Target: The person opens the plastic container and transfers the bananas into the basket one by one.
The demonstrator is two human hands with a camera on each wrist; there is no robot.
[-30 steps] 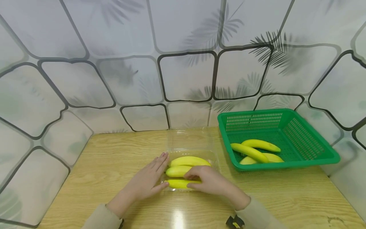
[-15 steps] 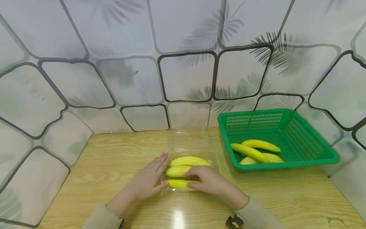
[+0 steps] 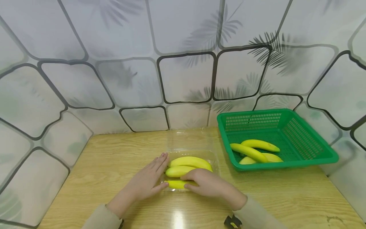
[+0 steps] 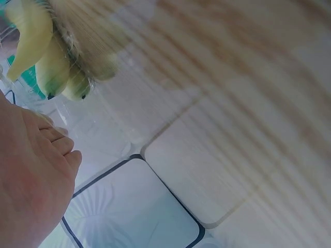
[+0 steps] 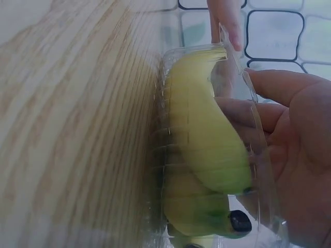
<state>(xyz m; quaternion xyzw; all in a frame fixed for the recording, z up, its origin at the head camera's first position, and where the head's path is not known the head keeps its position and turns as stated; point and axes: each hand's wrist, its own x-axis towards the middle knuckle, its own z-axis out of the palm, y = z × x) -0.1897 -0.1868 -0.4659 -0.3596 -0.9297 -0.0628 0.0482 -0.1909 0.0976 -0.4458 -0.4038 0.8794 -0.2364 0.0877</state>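
Note:
A clear plastic clamshell box [image 3: 188, 140] stands on the table with its lid laid back. Inside lie three bananas: a rear banana [image 3: 192, 161], a middle banana [image 3: 175, 171] and a front banana [image 3: 175, 184]. My left hand [image 3: 147, 179] lies along the box's left side, fingers straight, its thumb tip at the front left corner. My right hand [image 3: 210, 183] reaches over the front banana, thumb on the near side and fingers on the far side, hiding its right end. In the right wrist view, the thumb [image 5: 279, 85] is at the box's rim and the fingers curl inside it.
A green basket [image 3: 317, 144] at the back right holds several bananas [image 3: 260, 145]. Behind the wooden table [image 3: 120, 152] rises a patterned wall covering [image 3: 187, 78], which also closes in both sides.
My right hand has shifted slightly left along the front banana, covering more of it and showing more of the rear banana's right end. The left hand has stayed in place.

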